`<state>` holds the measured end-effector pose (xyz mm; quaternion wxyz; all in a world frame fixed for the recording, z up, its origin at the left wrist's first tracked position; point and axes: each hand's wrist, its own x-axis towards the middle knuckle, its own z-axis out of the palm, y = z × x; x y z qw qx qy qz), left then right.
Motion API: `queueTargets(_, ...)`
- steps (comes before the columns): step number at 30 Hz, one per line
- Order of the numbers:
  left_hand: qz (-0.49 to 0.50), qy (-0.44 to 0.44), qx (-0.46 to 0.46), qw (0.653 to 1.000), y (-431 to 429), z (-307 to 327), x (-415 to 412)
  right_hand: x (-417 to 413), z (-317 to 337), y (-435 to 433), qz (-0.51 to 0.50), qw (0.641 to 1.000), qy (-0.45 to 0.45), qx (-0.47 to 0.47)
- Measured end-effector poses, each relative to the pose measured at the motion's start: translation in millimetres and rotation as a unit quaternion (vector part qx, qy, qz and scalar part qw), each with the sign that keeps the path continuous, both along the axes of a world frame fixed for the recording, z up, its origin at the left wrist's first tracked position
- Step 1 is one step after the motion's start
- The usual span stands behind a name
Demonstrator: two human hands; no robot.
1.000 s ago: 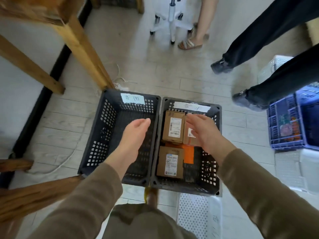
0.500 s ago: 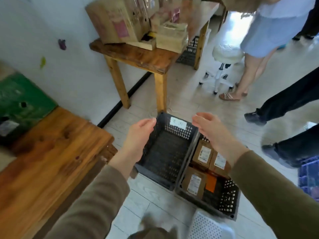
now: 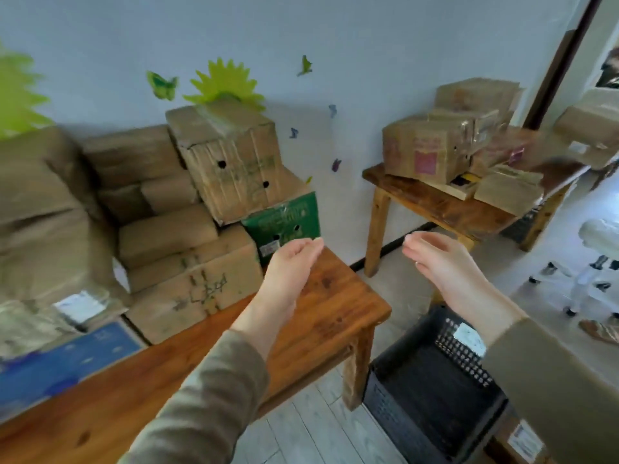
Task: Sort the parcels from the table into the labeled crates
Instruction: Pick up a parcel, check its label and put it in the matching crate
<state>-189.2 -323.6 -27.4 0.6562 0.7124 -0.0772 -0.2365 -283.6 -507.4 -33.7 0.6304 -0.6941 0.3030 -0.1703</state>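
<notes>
My left hand [image 3: 288, 272] hovers over the right end of a wooden table [image 3: 328, 316], fingers loosely apart and holding nothing. Held out to its right, above the floor, my right hand [image 3: 445, 266] is also empty. Brown cardboard parcels are stacked on the table's left part: a large box [image 3: 191, 286] nearest my left hand, a tall box [image 3: 231, 159] on top, a green box [image 3: 284, 222] behind. A black labeled crate [image 3: 432, 390] stands empty on the floor below my right arm. A parcel with a white label [image 3: 522, 440] shows at the bottom right, partly hidden by my sleeve.
A second wooden table [image 3: 432, 202] with more cardboard boxes stands against the wall at the right. A blue flat box [image 3: 63, 366] lies at the table's left front. A white wheeled stool [image 3: 599, 249] and a person's sandalled foot [image 3: 599, 329] are at the far right.
The view has swung up and left from the two crates on the floor to the parcel table. My hands have left the right crate empty and risen toward the table.
</notes>
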Motion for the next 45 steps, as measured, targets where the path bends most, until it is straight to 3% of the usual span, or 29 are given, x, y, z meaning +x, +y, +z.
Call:
queueTargets(10,0.123,-0.048,0.0,0.991,192,27,49,92,38,167,0.14,0.988,-0.056,-0.015)
queueTargets(17,0.201,-0.059,-0.003,0.978,272,33,66,134,46,238,0.214,0.975,-0.06,-0.014)
queueTargets(30,0.369,-0.085,0.025,0.925,332,30,110,233,45,276,0.328,0.943,-0.038,-0.045)
queueTargets(38,0.41,-0.054,0.038,0.91,345,6,123,279,21,322,0.397,0.917,-0.004,-0.041)
queueTargets(45,0.363,-0.085,0.182,0.91,344,-21,134,288,-6,363,0.394,0.916,0.062,-0.034)
